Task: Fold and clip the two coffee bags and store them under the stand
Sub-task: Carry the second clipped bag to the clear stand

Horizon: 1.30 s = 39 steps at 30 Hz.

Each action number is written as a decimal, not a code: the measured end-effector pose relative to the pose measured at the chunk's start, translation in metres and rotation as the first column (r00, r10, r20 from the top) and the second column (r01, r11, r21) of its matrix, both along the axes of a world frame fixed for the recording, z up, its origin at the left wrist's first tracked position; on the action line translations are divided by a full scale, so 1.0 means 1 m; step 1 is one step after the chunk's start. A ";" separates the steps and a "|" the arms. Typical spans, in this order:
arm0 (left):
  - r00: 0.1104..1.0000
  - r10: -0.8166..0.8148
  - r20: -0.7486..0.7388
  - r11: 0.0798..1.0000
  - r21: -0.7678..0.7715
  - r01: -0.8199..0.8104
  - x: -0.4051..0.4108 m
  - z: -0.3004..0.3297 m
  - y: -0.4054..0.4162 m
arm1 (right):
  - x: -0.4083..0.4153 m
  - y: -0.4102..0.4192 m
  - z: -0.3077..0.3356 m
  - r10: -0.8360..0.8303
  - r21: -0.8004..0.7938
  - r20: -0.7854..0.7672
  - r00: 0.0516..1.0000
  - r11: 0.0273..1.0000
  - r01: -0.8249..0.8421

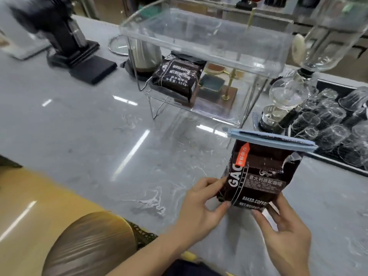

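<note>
Head cam: both hands have the second coffee bag [258, 176] upright over the grey marble counter [99, 136], left hand [201, 206] pinching its lower left edge and right hand [286, 232] with fingers closed on the bottom right corner. A light blue clip [272, 140] already runs across its folded top. The first coffee bag [175, 78] is sitting under the clear acrylic stand [207, 36], beside a little brass-and-wood rack [219, 90].

Clipped dark coffee bag [258, 176] upright, second bag [175, 78] under clear stand [209, 36]
</note>
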<state>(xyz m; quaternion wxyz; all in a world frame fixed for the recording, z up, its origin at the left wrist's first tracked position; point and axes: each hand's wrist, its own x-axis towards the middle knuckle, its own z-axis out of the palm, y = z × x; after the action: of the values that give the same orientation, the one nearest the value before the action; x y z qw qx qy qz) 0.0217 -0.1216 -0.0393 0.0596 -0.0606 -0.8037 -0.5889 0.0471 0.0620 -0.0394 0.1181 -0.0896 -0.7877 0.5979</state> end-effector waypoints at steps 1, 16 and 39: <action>1.000 0.006 -0.005 1.000 -0.007 -0.006 -0.001 0.001 -0.006 | -0.002 -0.006 0.002 0.013 -0.006 0.008 1.000 1.000 -0.013; 0.987 0.161 -0.030 0.987 0.020 -0.160 -0.010 0.007 -0.095 | -0.032 -0.096 0.016 0.137 0.054 0.039 0.990 0.989 -0.139; 0.992 0.038 -0.123 0.999 -0.009 -0.040 -0.072 0.042 -0.113 | -0.076 -0.121 0.045 0.063 0.124 -0.125 0.990 0.991 -0.047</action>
<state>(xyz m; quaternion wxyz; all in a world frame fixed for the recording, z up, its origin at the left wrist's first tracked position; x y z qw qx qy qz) -0.0499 -0.2350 0.0024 0.1202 -0.0814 -0.8030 -0.5780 -0.0293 -0.0589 0.0051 0.1572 -0.0216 -0.8152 0.5570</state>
